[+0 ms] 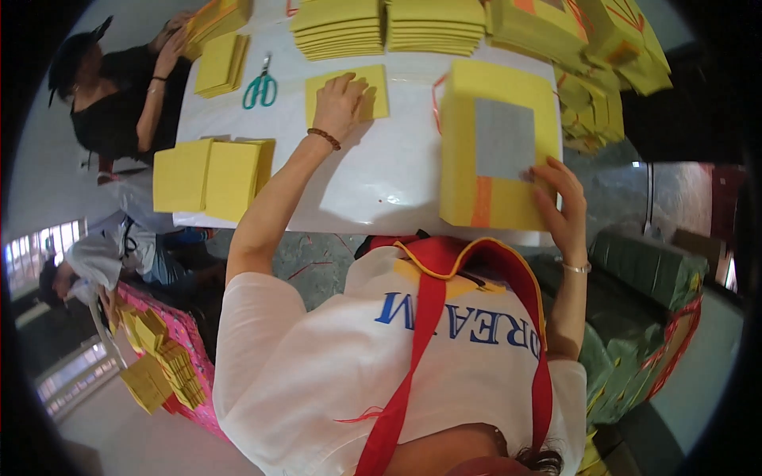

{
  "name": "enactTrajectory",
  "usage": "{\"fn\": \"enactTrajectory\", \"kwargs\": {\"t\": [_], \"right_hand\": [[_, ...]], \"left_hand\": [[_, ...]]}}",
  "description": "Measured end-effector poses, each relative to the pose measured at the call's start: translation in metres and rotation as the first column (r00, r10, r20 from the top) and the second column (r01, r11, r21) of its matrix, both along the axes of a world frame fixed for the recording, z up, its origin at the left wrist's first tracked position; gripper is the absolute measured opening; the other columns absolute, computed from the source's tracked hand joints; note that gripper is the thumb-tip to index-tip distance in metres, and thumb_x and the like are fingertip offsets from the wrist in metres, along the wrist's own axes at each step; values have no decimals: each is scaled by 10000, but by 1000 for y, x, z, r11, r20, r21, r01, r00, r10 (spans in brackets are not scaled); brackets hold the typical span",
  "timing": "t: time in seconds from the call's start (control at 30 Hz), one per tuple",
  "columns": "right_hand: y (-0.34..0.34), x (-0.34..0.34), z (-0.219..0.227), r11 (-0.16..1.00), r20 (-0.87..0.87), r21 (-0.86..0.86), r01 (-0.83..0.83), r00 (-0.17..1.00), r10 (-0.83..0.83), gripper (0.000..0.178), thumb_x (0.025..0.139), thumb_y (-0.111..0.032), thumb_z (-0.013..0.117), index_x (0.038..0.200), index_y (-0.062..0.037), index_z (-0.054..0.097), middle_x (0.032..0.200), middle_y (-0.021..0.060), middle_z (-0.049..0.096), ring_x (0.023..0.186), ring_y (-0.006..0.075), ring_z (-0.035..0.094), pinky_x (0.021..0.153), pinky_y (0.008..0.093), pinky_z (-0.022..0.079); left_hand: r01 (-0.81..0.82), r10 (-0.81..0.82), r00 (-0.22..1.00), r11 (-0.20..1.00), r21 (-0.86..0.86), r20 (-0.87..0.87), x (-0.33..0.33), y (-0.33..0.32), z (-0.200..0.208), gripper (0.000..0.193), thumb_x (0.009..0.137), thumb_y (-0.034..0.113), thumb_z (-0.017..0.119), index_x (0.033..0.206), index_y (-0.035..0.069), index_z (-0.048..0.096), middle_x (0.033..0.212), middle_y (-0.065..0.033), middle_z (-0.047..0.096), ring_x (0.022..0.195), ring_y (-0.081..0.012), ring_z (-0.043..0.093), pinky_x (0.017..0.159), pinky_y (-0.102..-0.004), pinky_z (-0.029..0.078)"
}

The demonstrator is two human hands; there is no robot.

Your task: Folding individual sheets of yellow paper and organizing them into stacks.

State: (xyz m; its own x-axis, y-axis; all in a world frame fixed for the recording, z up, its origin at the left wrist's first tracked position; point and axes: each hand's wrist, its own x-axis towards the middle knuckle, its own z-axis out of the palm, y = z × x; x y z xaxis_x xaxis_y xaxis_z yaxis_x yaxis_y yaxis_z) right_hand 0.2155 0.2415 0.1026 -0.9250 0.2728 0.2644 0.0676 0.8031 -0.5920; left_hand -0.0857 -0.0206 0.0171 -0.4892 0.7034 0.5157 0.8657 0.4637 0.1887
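Observation:
My left hand (340,105) rests on a small yellow paper packet (372,78) on the white-covered table, its fingers slightly bent over the packet's top. A large yellow stack (459,151) with a grey panel on its top and an orange strip near its front edge stands before me on the right. Against that stack's right edge, my right hand (565,198) touches with fingers apart, not wrapped around it. Part of the small packet is hidden beneath my left hand.
Green-handled scissors (260,89) lie left of my left hand. Yellow bundles (208,178) sit at the table's left edge, with tall yellow stacks (337,28) along the far side. Across the left corner a person (119,95) handles yellow packets. Green wrapped bales (647,270) stand at right.

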Motion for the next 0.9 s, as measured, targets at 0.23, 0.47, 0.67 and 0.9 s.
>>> {"fn": "enactTrajectory", "kwargs": {"t": [0.23,0.47,0.67,0.9], "right_hand": [[-1,-7,-9,998,-57,-18,-55,997,54,154,757,-115,663,907,-82,659,1042,36,626,1128,259,501,929,365,400],[8,0,-21,955,-79,-284,-85,995,65,143,842,-157,569,910,-65,656,1083,25,610,1202,247,432,991,341,354],[11,6,-22,776,-130,-603,-185,983,133,482,957,-353,256,972,-58,638,1139,80,584,1285,255,327,1060,350,250],[13,5,-26,729,-112,-659,-184,983,146,680,967,-462,86,1010,-38,616,1152,107,576,1306,263,278,1093,382,163]], "left_hand": [[602,-625,746,781,169,228,149,61,100,196,742,101,643,921,27,612,944,-134,574,828,-303,542,718,-367,450],[642,-575,717,765,-53,394,165,67,107,256,726,135,684,946,33,603,935,-118,554,820,-275,550,685,-332,461],[648,-399,439,761,24,805,144,78,114,169,795,146,649,877,-1,639,784,-98,602,701,-178,585,637,-275,459],[708,-217,219,707,-2,951,120,96,114,180,833,163,608,886,-2,657,746,-48,643,715,-99,564,667,-246,445]]}}
